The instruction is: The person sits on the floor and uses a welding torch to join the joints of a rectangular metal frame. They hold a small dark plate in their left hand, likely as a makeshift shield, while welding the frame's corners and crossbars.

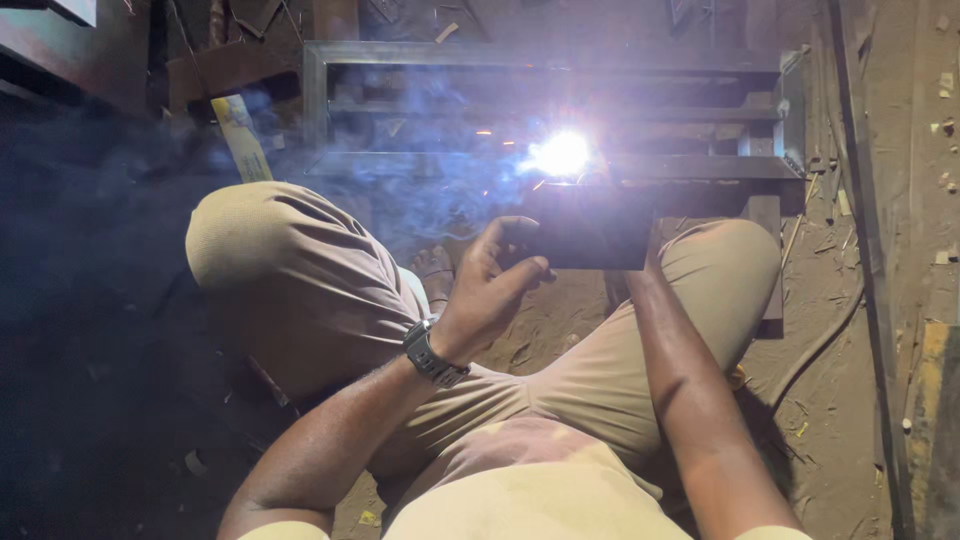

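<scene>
Person squatting on the dirt floor (pixel 820 400), knees wide, tan trousers. Left hand (pixel 490 285) raised between the knees, fingers (pixel 515 232) wrapped around the left edge of a dark rectangular shield plate (pixel 590 235), thumb underneath; firm hold. Black wristwatch (pixel 432 354) on that wrist.

Right forearm runs up from the lower right and goes behind the shield plate. Right hand itself is hidden by it, so can't tell what its fingers are doing or holding.

Bright welding arc (pixel 560 153) just above the shield plate's top edge, sitting on the near rail of a rectangular steel frame (pixel 545 57). Frame lies flat on the floor directly ahead of the knees, toward the far edge of the view; its right end sits near a long metal bar (pixel 868 270) running along the floor's right side. Blue-white smoke drifts left from the arc over the frame's left half.

A cable (pixel 815 350) curves across the floor just right of the right knee. A yellowish strip (pixel 240 135) leans beside the frame's left end, above the left knee. Left part of the floor is too dark to read.
</scene>
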